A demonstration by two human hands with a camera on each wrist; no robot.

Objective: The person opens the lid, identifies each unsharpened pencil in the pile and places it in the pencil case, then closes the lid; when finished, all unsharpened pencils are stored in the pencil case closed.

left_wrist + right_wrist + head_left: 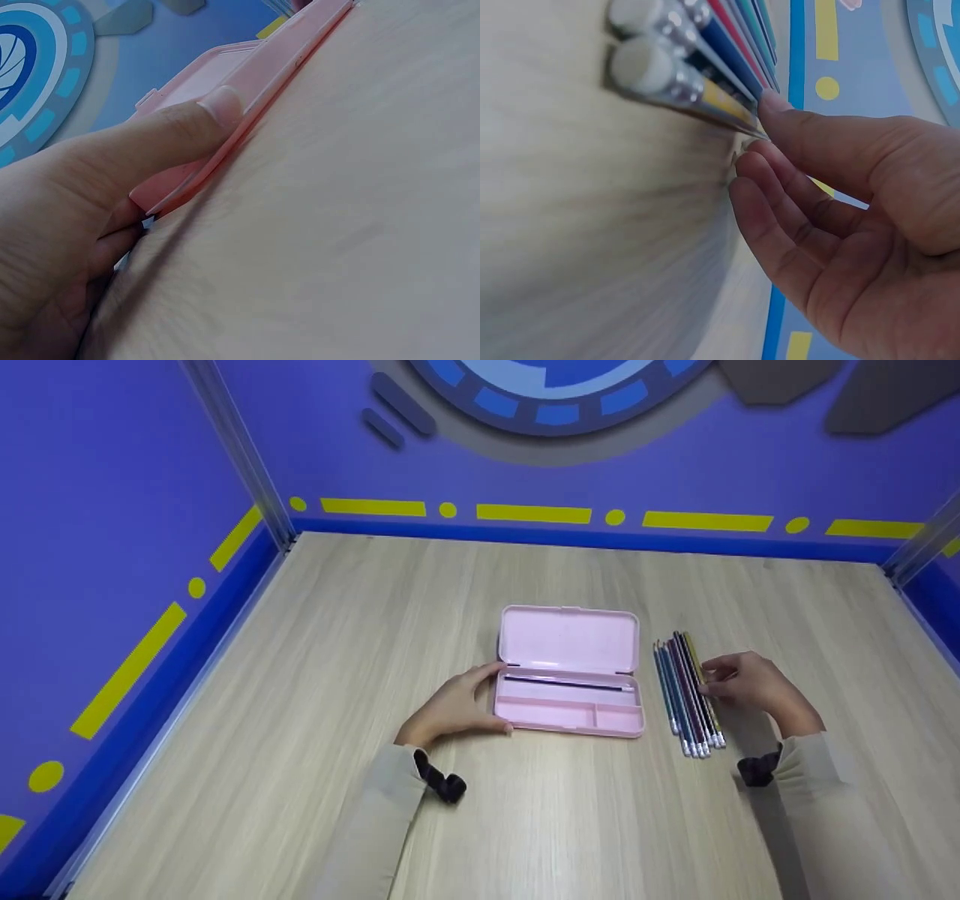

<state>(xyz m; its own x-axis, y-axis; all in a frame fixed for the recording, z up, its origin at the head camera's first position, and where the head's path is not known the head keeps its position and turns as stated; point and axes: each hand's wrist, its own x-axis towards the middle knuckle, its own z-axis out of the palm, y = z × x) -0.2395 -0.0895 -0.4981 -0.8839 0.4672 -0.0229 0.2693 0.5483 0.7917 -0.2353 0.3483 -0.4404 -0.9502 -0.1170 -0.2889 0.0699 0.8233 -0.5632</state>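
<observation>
A pink pencil case (545,714) lies on the table with its lid (568,639) raised behind it. One dark pencil (568,684) rests lengthwise in its long rear compartment. My left hand (455,703) grips the case's left end, its thumb (214,112) at the front wall and fingers round the back corner, partly hidden. To the right of the case lies a row of several pencils (684,694), eraser ends towards me. My right hand (761,688) is at the row's right side, thumb and loosely bent fingers beside the outermost yellow pencil (724,99); no pencil is lifted.
The wood-patterned table (360,607) is bounded by a blue wall panel (120,510) on the left and another behind, with metal posts at the corners. Each wrist wears a small black camera (450,787) on a strap.
</observation>
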